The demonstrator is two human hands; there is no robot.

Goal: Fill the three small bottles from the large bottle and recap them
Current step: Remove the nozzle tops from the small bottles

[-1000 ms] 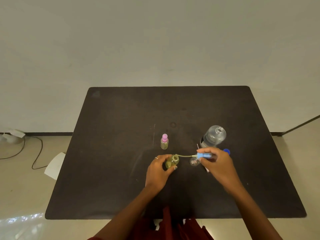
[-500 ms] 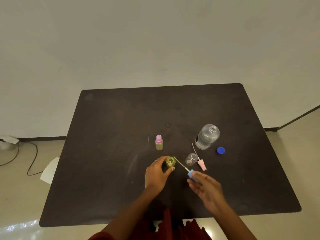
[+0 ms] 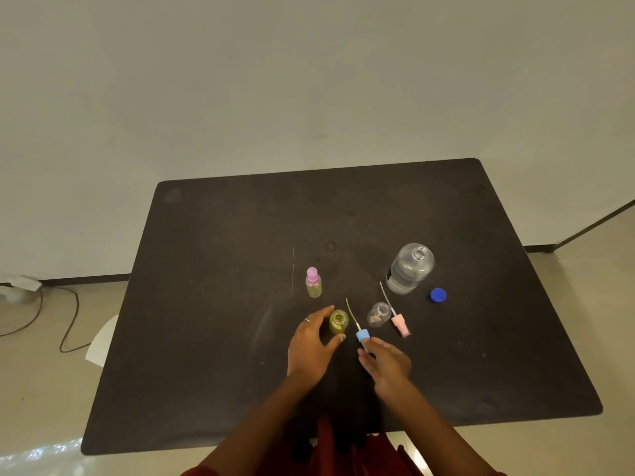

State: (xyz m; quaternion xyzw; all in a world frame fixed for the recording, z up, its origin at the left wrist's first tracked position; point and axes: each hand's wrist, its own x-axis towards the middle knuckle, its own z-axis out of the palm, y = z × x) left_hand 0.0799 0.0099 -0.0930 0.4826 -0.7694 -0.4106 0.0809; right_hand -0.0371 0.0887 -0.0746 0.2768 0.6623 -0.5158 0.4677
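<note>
My left hand (image 3: 311,345) curls around an uncapped small yellow-green bottle (image 3: 338,321) standing on the black table (image 3: 213,338). Just right of it my right hand (image 3: 386,364) touches the blue spray cap (image 3: 362,336), which lies at its fingertips with its thin tube pointing up-left. A small clear bottle (image 3: 379,314) stands open beside a pink spray cap (image 3: 400,323) lying flat. Farther back, a small yellow bottle (image 3: 313,283) wears a pink cap. The large clear bottle (image 3: 409,268) stands uncapped at the right, its blue lid (image 3: 438,295) beside it.
A white wall rises behind the table. On the floor to the left lie a cable (image 3: 65,324) and a white sheet (image 3: 101,341). Red clothing (image 3: 343,451) shows at the table's near edge.
My right hand drew the blue spray cap out of the yellow-green bottle and carried it down and toward me, beside the bottle. The left hand stayed on the bottle.
</note>
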